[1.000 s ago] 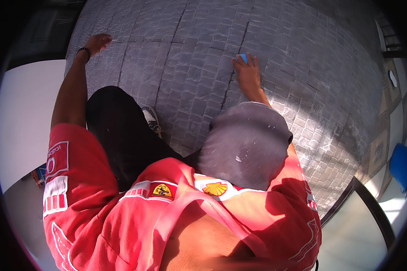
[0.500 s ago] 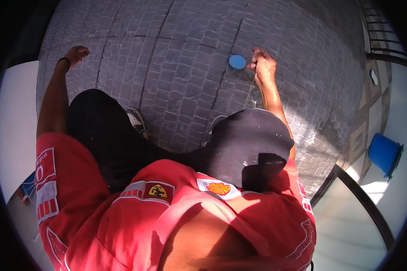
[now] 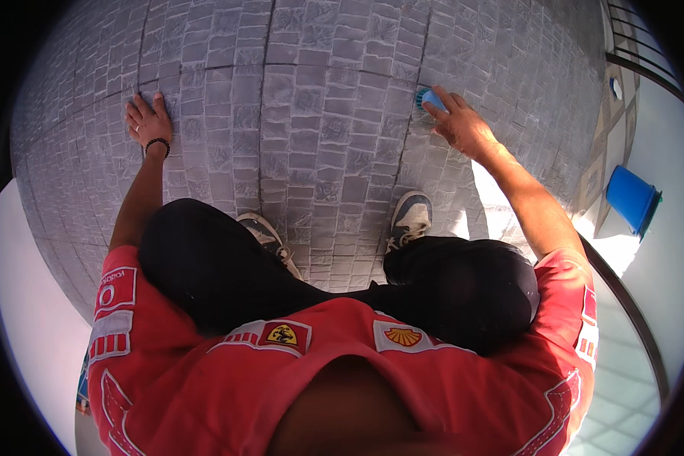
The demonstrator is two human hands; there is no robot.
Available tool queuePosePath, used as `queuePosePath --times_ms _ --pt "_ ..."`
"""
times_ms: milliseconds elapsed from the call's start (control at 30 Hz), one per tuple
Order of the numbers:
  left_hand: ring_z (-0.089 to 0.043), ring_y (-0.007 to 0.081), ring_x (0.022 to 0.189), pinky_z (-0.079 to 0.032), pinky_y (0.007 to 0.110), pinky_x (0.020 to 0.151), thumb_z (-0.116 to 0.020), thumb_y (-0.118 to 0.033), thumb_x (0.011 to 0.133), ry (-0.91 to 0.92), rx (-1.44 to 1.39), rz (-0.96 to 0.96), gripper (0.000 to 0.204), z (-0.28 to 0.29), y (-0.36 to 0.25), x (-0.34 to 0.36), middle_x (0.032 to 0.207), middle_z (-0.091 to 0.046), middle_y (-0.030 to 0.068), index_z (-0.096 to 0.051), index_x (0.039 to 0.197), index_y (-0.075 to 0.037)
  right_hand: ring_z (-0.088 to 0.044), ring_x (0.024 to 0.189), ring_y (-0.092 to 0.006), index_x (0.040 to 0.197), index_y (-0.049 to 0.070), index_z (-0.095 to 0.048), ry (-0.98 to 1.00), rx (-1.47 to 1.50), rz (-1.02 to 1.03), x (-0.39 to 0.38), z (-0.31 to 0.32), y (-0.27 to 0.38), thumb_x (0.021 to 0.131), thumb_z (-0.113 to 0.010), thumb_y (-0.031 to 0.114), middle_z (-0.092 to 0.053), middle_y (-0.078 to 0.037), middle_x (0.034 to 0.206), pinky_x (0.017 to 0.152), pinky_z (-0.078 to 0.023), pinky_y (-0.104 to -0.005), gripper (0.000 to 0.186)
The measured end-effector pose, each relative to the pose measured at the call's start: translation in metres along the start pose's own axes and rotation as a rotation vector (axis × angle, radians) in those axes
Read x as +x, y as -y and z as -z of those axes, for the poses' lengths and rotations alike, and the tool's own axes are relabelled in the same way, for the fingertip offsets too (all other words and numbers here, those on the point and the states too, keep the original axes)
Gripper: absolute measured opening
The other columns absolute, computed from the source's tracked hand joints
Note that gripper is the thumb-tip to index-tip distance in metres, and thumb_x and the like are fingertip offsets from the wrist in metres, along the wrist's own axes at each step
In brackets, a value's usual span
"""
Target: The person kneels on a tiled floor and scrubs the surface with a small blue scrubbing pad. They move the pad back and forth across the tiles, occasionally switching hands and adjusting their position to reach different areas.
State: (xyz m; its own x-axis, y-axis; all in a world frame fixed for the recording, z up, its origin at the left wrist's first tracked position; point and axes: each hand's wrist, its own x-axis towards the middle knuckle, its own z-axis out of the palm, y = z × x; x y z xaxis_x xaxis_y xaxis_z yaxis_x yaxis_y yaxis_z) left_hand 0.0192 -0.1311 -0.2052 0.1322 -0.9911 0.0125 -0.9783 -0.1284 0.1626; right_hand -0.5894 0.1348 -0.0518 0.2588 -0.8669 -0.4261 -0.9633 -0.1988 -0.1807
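Observation:
My left hand (image 3: 150,120), with a dark beaded bracelet at the wrist, rests palm down on the grey paving (image 3: 311,114). Its fingers are spread and hold nothing. Off to the right, my right hand (image 3: 467,128) is closed round a small scrub brush (image 3: 433,99) with a light blue back and teal bristles. The bristles show on the brush's left side, next to the paving. Part of the brush is hidden beneath my fingers.
My two shoes stand on the paving between my bent knees. A blue bucket (image 3: 632,197) is at the right, beside a pale wall. Dark railing bars (image 3: 642,42) rise at the far right. A dark-edged panel (image 3: 631,311) lies close to my right arm.
My left hand has come down onto the paving and opened flat. My right hand, earlier beside the brush, has taken hold of it, and the brush is now tilted.

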Motion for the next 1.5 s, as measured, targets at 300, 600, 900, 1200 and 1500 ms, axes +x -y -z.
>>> queuePosePath --times_ms 300,600,900,1200,1500 --pt "-0.016 0.0329 0.151 -0.013 0.047 0.122 -0.033 -0.061 0.099 -0.047 -0.037 -0.026 0.074 0.015 -0.013 -0.014 0.163 -0.022 0.0152 -0.030 0.155 -0.012 -0.063 0.108 -0.0353 0.124 0.010 -0.058 -0.158 0.254 -0.592 0.041 -0.004 0.008 0.093 -0.055 0.011 -0.064 -0.016 0.123 0.091 -0.053 -0.0440 0.032" --pt "-0.012 0.0336 0.152 -0.011 0.046 0.123 -0.031 -0.058 0.100 0.025 -0.007 -0.010 0.075 0.023 -0.021 -0.013 0.164 -0.016 0.0175 -0.024 0.157 -0.009 -0.058 0.114 -0.0474 0.126 -0.006 -0.053 -0.831 0.465 -1.220 0.109 -0.062 0.155 0.091 -0.065 0.040 -0.055 -0.028 0.134 0.095 -0.049 -0.0505 0.059" --pt "-0.008 0.0328 0.153 -0.007 0.047 0.123 -0.026 -0.057 0.101 0.104 0.005 0.016 0.076 0.035 -0.032 -0.016 0.165 -0.010 0.0171 -0.016 0.159 -0.009 -0.057 0.113 -0.0397 0.126 -0.002 -0.054 -0.498 0.429 -1.438 0.088 -0.015 0.113 0.092 -0.065 0.025 -0.055 -0.023 0.133 0.096 -0.048 -0.0467 0.045" --pt "-0.006 0.0343 0.153 -0.005 0.049 0.122 -0.026 -0.058 0.101 0.118 -0.009 0.018 0.077 0.032 -0.025 -0.014 0.166 -0.007 0.0173 -0.014 0.159 -0.010 -0.060 0.107 -0.0397 0.121 0.000 -0.057 -0.449 0.219 -0.932 0.094 -0.025 0.123 0.088 -0.070 0.020 -0.056 -0.022 0.127 0.091 -0.051 -0.0476 0.041" --pt "-0.005 0.0343 0.153 -0.005 0.048 0.122 -0.025 -0.058 0.101 0.096 -0.007 0.038 0.076 0.032 -0.026 -0.015 0.166 -0.007 0.0168 -0.015 0.159 -0.011 -0.059 0.105 -0.0431 0.122 0.000 -0.057 -0.287 0.273 -0.743 0.136 -0.027 0.171 0.086 -0.070 0.018 -0.057 -0.023 0.124 0.093 -0.049 -0.0498 0.042"
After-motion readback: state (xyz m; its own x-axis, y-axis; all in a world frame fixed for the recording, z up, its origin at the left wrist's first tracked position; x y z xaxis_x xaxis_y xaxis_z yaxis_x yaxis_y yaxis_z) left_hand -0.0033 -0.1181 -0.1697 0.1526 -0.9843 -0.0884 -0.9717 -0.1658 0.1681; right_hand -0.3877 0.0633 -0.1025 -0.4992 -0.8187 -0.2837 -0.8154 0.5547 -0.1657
